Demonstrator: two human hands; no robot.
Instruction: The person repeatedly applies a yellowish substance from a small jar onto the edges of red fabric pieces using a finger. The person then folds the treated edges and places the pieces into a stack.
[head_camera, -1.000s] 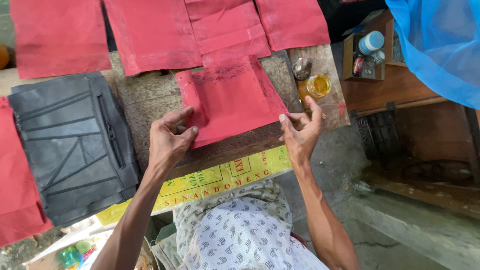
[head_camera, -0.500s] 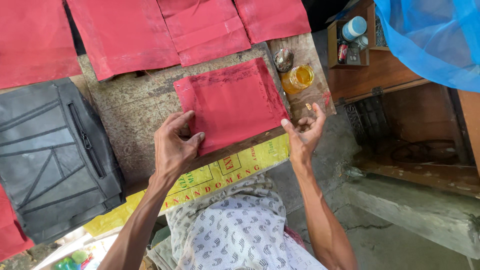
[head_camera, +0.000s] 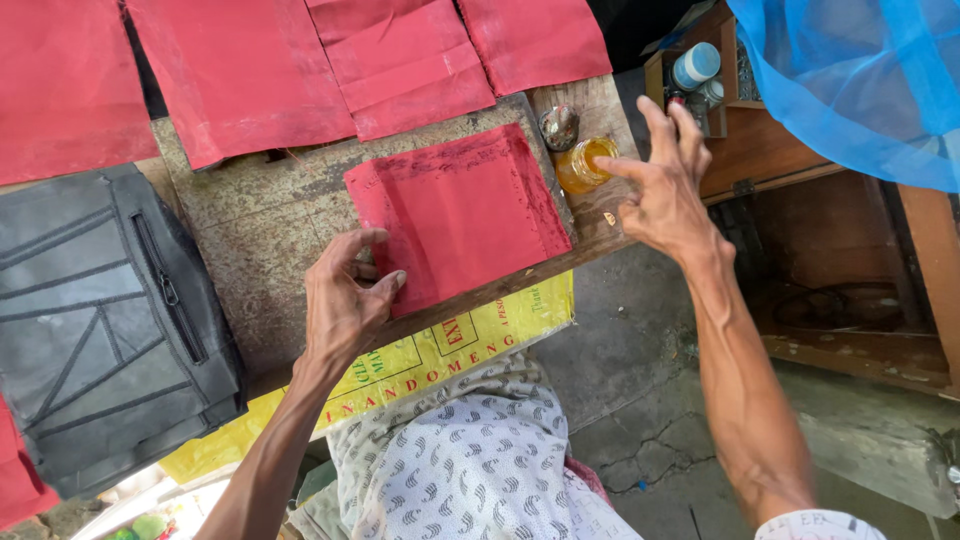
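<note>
Head view: looking down at the bench (head_camera: 270, 250), both hands in frame
Red piece: folded red fabric piece (head_camera: 460, 215) lies flat on the bench's worn top, near the front edge, dark smudges along its borders
Left hand: left hand (head_camera: 345, 305) rests on the lower left corner of the red piece, fingertips pressing it down; grip not closed around anything, just flat contact
Right hand: right hand (head_camera: 665, 190) is lifted off the bench, fingers spread, grip open and empty, just right of the bench's corner
Jar: small glass jar (head_camera: 585, 165) of yellow liquid sits just beside the red piece's right edge, nearest thing to the right hand
Lid: round metal lid (head_camera: 558, 125) right behind the jar
More fabric: several red fabric sheets (head_camera: 240, 75) spread across the far side
Bag: black zippered bag (head_camera: 100, 320) on the left, well apart from the red piece
Front edge: yellow printed sack (head_camera: 450, 345) hangs under the bench edge
Far right: blue netting (head_camera: 860, 80) over a wooden crate (head_camera: 760, 150) with small containers
</note>
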